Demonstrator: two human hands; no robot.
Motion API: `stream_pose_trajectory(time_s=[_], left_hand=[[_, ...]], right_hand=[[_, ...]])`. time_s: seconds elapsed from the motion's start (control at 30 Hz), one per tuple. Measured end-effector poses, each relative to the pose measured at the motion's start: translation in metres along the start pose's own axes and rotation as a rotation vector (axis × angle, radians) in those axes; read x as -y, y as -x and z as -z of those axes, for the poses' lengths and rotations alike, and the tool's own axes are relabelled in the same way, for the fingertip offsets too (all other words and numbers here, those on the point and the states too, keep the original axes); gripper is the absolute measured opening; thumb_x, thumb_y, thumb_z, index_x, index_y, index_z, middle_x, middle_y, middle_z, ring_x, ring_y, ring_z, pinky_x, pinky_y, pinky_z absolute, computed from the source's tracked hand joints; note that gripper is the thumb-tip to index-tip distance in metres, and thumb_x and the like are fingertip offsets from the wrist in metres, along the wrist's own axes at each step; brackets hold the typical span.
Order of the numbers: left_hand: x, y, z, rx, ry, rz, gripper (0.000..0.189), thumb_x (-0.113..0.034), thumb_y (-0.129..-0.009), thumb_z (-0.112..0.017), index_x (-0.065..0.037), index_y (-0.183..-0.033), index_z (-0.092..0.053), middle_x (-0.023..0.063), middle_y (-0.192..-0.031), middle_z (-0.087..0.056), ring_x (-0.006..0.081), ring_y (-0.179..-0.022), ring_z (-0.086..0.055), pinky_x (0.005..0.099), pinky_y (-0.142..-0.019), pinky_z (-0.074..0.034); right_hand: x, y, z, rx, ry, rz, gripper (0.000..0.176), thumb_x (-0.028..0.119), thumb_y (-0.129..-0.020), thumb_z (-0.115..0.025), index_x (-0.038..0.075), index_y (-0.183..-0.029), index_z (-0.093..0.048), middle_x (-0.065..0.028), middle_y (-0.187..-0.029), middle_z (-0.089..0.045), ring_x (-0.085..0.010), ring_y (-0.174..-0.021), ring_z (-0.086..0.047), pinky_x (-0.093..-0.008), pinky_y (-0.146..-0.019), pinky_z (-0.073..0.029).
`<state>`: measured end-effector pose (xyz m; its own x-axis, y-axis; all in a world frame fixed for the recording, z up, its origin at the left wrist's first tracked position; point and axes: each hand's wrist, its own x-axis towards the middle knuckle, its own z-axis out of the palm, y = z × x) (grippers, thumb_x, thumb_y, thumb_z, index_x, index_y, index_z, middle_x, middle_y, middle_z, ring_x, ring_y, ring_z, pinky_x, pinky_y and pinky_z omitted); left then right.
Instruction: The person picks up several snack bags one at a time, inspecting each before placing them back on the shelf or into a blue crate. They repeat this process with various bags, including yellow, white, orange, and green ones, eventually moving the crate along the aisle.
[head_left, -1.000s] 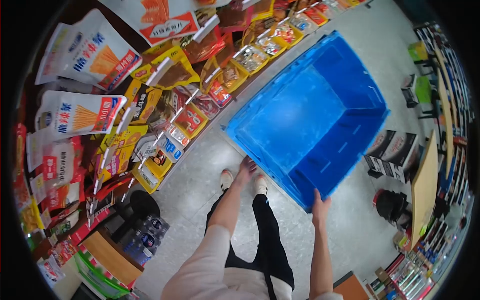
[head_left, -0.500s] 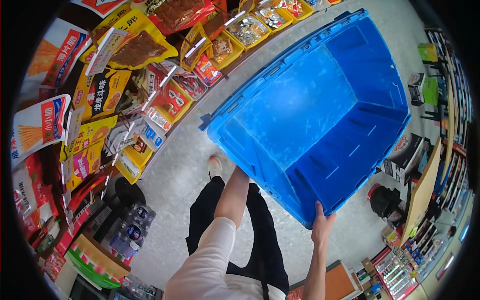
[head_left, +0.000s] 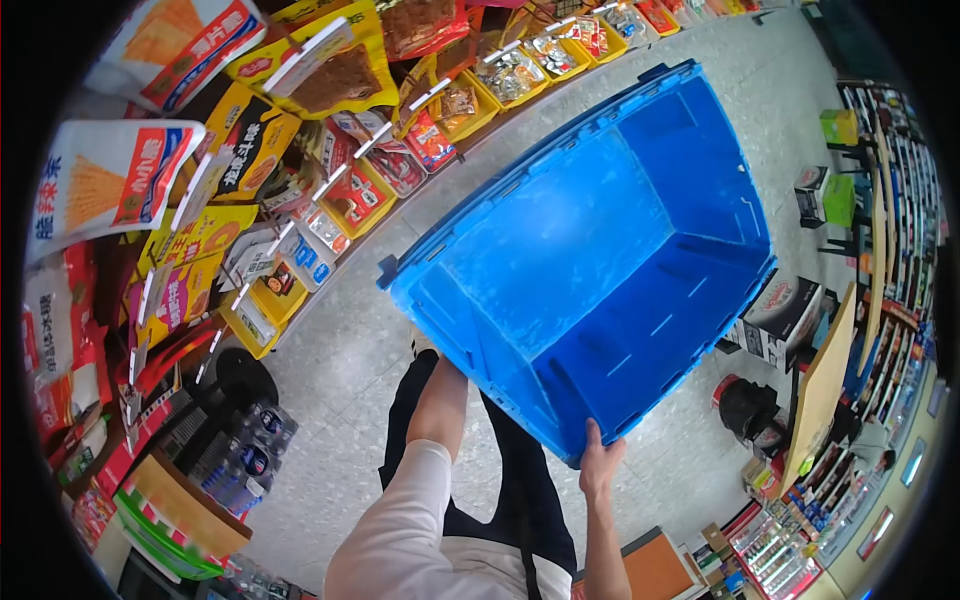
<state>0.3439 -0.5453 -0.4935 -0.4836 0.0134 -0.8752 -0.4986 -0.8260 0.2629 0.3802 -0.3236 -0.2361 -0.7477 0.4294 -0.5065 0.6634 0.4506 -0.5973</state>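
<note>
A large blue plastic crate (head_left: 560, 230), tilted with its open side toward me, is held up in front of my body. No loose item shows inside it. My right hand (head_left: 602, 462) grips its lower right corner, with the thumb over the rim and the fingers behind. My left forearm reaches to the crate's lower left side, where my left hand is hidden behind the crate's wall.
Shelves of packaged snacks with yellow bins (head_left: 357, 203) run along the left and top. Bottled packs (head_left: 250, 455) stand on the floor at lower left. On the right are a black-and-white box (head_left: 780, 318), a wooden board (head_left: 822, 395) and more shelves.
The crate has shifted left and slightly down in view, with my right hand still on its corner. The snack shelves have moved to the right in the picture.
</note>
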Motion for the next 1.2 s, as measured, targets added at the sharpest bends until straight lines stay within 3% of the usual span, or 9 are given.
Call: stream_pose_trajectory(time_s=[0.23, 0.37, 0.4, 0.6, 0.77, 1.07, 1.13, 1.17, 1.2], left_hand=[[0.007, 0.051, 0.047, -0.029, -0.008, -0.024, 0.046, -0.047, -0.099, -0.045, -0.009, -0.123, -0.056, 0.0045, -0.110, -0.062, 0.0176, -0.099, -0.058, 0.0376, -0.088, -0.047], [0.013, 0.065, 0.064, -0.048, -0.009, -0.055, 0.047, -0.047, -0.099, -0.044, -0.009, -0.124, -0.056, 0.0050, -0.112, -0.062, 0.0181, -0.101, -0.058, 0.0385, -0.089, -0.048], [0.021, 0.075, 0.074, -0.062, -0.017, -0.043, 0.048, -0.047, -0.099, -0.044, -0.008, -0.124, -0.056, 0.0051, -0.112, -0.062, 0.0182, -0.101, -0.058, 0.0387, -0.089, -0.048], [0.023, 0.086, 0.077, -0.057, -0.018, -0.077, 0.050, -0.048, -0.099, -0.044, -0.008, -0.126, -0.055, 0.0058, -0.115, -0.062, 0.0189, -0.104, -0.059, 0.0400, -0.091, -0.048], [0.014, 0.087, 0.093, -0.075, 0.037, -0.138, 0.052, -0.049, -0.099, -0.044, -0.007, -0.127, -0.055, 0.0064, -0.117, -0.062, 0.0195, -0.105, -0.059, 0.0411, -0.092, -0.048], [0.046, 0.142, 0.155, -0.278, 0.378, -0.239, 0.055, -0.051, -0.099, -0.043, -0.006, -0.130, -0.054, 0.0076, -0.121, -0.062, 0.0206, -0.109, -0.059, 0.0430, -0.095, -0.048], [0.044, 0.149, 0.162, -0.231, 0.604, -0.324, 0.068, -0.058, -0.099, -0.038, -0.002, -0.135, -0.050, 0.0125, -0.125, -0.059, 0.0238, -0.119, -0.053, 0.0424, -0.103, -0.039], [0.055, 0.155, 0.166, -0.204, 0.534, -0.451, 0.082, -0.066, -0.096, -0.036, 0.002, -0.142, -0.042, 0.0183, -0.137, -0.051, 0.0270, -0.129, -0.047, 0.0424, -0.108, -0.033], [0.046, 0.186, 0.155, -0.297, 0.508, -0.455, 0.083, -0.066, -0.096, -0.036, 0.003, -0.141, -0.043, 0.0172, -0.137, -0.051, 0.0281, -0.129, -0.047, 0.0427, -0.108, -0.035]], right_hand=[[-0.026, 0.078, -0.022, 0.046, -0.003, -0.101, 0.028, 0.015, -0.090, -0.068, -0.009, -0.103, -0.063, -0.0102, -0.094, -0.067, -0.0156, -0.088, -0.059, -0.0331, -0.081, -0.048], [-0.053, 0.112, -0.038, 0.086, -0.042, 0.056, 0.027, 0.015, -0.091, -0.065, -0.009, -0.103, -0.061, -0.0101, -0.096, -0.066, -0.0154, -0.087, -0.058, -0.0325, -0.081, -0.047], [-0.065, 0.122, -0.039, 0.087, -0.070, -0.018, 0.026, 0.015, -0.092, -0.065, -0.009, -0.103, -0.060, -0.0100, -0.096, -0.066, -0.0159, -0.088, -0.058, -0.0328, -0.081, -0.047], [-0.088, 0.163, -0.052, 0.138, -0.117, -0.018, 0.029, 0.011, -0.091, -0.066, -0.007, -0.112, -0.055, -0.0101, -0.103, -0.063, -0.0165, -0.093, -0.057, -0.0321, -0.085, -0.045], [-0.087, 0.169, -0.059, 0.173, -0.143, -0.039, 0.029, 0.012, -0.093, -0.065, -0.007, -0.113, -0.054, -0.0099, -0.104, -0.063, -0.0153, -0.093, -0.057, -0.0310, -0.085, -0.045], [-0.072, 0.164, -0.049, 0.310, -0.115, -0.212, 0.044, 0.016, -0.090, -0.070, -0.002, -0.125, -0.050, -0.0087, -0.120, -0.059, -0.0170, -0.107, -0.055, -0.0328, -0.093, -0.044], [-0.080, 0.149, -0.038, 0.371, -0.124, -0.266, 0.045, 0.019, -0.093, -0.066, 0.003, -0.131, -0.049, -0.0086, -0.127, -0.057, -0.0211, -0.113, -0.055, -0.0355, -0.098, -0.043], [-0.072, 0.140, -0.034, 0.395, -0.178, -0.355, 0.045, 0.024, -0.095, -0.062, 0.004, -0.133, -0.048, -0.0088, -0.128, -0.056, -0.0227, -0.116, -0.054, -0.0374, -0.100, -0.042], [-0.062, 0.132, -0.027, 0.413, -0.232, -0.448, 0.045, 0.028, -0.097, -0.058, 0.005, -0.135, -0.047, -0.0090, -0.130, -0.056, -0.0243, -0.119, -0.054, -0.0393, -0.102, -0.042]])
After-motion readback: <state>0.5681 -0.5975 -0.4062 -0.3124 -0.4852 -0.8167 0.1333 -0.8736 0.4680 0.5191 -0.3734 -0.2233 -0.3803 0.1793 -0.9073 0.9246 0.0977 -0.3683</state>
